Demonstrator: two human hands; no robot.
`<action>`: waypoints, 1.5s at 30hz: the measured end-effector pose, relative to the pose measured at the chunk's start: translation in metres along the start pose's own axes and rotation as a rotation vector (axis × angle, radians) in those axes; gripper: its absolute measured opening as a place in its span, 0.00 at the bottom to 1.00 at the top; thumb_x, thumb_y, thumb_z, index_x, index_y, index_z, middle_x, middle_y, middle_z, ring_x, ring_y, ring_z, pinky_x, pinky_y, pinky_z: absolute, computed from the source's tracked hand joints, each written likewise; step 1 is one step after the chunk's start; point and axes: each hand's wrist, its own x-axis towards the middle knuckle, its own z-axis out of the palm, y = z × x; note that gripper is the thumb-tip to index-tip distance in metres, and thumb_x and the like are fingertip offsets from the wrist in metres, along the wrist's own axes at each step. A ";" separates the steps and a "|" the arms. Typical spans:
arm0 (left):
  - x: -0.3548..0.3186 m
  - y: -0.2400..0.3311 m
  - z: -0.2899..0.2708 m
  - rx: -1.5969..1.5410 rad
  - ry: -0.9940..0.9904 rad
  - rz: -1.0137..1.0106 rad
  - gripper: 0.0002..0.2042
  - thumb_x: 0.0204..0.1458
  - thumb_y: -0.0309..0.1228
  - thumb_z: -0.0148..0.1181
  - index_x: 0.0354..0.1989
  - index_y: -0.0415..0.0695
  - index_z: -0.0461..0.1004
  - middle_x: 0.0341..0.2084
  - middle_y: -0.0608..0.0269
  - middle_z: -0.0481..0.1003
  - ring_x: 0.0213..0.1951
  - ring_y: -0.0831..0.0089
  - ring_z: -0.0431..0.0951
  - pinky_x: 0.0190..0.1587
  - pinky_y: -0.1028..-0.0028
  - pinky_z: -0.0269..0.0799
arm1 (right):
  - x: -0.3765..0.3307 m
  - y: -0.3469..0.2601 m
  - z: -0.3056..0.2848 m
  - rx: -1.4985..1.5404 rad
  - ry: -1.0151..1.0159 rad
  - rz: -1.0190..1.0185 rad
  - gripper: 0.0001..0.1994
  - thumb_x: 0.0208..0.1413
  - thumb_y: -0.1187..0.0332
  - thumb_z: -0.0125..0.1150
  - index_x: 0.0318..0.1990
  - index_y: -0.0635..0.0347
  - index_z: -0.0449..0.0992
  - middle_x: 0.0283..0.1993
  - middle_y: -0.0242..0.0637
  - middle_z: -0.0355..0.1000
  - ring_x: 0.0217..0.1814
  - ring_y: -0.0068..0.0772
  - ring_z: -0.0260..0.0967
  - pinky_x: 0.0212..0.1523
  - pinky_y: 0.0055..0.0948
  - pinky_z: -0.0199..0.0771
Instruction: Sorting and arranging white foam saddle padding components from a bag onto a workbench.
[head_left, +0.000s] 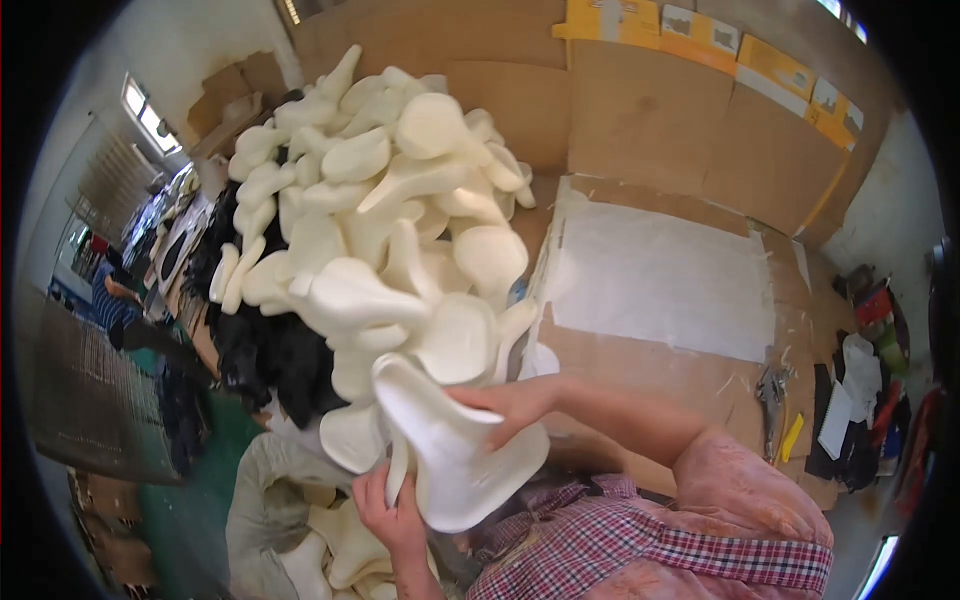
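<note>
You're mid-pick: both hands on one cream foam piece (450,455) at the foot of the big pile of same pieces (385,210). Your left hand (390,512) grips its lower edge, fingers curled round it; your right hand (515,400) lies on top, fingers pressed flat tog. (thumb hidden, can't tell). Next, I'd judge, you need a clean lift w/o knocking the pile, toward the white sheet (660,275) on the cardboard bench (640,370).

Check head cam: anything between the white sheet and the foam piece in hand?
Head view: only bare brown cardboard tabletop lies between the white sheet and the held foam piece, crossed by the right hand and forearm.
</note>
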 end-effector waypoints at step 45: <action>-0.044 -0.217 -0.138 -0.660 0.543 -0.896 0.06 0.47 0.25 0.53 0.34 0.41 0.73 0.28 0.60 0.75 0.28 0.68 0.77 0.29 0.73 0.72 | 0.132 0.058 0.070 -0.083 0.018 -0.027 0.11 0.51 0.72 0.55 0.43 0.63 0.71 0.39 0.42 0.72 0.40 0.37 0.70 0.39 0.30 0.71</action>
